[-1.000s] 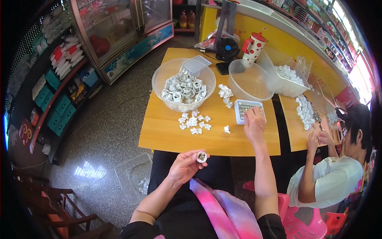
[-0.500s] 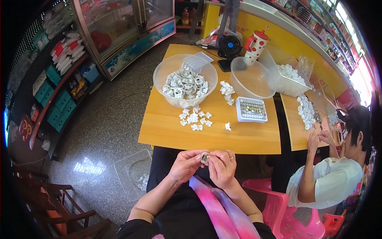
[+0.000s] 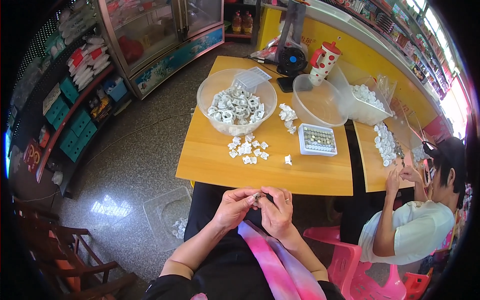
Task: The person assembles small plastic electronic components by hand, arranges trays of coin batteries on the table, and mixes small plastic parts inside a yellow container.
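Note:
Just off the table's near edge, my left hand [image 3: 234, 206] pinches a small round part [image 3: 257, 197], pale with a dark middle, between thumb and fingers. My right hand [image 3: 277, 210] meets it from the other side, its fingertips closed on the same part and covering much of it. On the table [image 3: 220, 170] beyond my hands lies a loose group of small white plastic pieces [image 3: 245, 148]. A single white piece [image 3: 288, 160] stands apart to their right. Close by, a white tray [image 3: 319, 152] holds rows of small metallic round pieces.
A clear bowl [image 3: 201, 107] of white rings and a second clear bowl [image 3: 312, 107] stand farther back, near a small black fan [image 3: 291, 60] and a dotted cup [image 3: 325, 61]. At right, a co-worker [image 3: 410, 225] sits on a pink chair [image 3: 350, 265]. A clear bin [image 3: 155, 210] is on the floor.
The small part has tilted between my fingers, and my right fingers have curled farther over it. The view has shifted slightly; the things on the table stay put.

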Motion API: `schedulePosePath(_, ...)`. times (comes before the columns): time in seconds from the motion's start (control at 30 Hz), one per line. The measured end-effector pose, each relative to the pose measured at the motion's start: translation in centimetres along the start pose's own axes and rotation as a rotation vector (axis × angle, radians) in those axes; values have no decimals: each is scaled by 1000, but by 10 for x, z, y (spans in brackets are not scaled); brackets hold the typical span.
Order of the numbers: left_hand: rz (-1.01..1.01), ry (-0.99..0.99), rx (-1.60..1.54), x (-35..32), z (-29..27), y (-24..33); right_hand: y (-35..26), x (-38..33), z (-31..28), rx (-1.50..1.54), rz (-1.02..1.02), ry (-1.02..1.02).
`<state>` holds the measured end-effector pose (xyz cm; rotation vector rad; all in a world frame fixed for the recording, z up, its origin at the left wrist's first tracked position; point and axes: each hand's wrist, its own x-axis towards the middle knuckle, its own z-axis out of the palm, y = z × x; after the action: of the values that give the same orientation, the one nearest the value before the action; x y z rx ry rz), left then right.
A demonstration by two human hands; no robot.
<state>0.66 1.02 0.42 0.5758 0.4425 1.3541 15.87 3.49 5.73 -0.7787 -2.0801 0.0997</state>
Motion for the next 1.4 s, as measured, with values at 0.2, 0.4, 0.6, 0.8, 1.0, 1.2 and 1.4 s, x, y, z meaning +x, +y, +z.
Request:
schedulePosePath(0.2,-88,-47,-33,-1,4,8,4,-1,-2,455,403,-84)
schedulePosePath(0.4,-81,-40,116,-1,5,11,0,0,2,568,475,-32)
schedulePosePath(0.6,-151,-26,53,-3,4,12,7,-14,14,842,733,-3)
schedulePosePath(0.8,-162,33,64,-4,-4,9,2,-16,20,661,573,6)
schedulePosePath(1.0,-188,30,29,-2,-4,17,10,-16,6,815,649,-26)
schedulePosePath(1.2,-210,134,172,0,-6,16,23,-18,-3,650,646,53)
schedulePosePath(1.4,-145,155,244,1,-2,17,25,-19,-4,591,606,74)
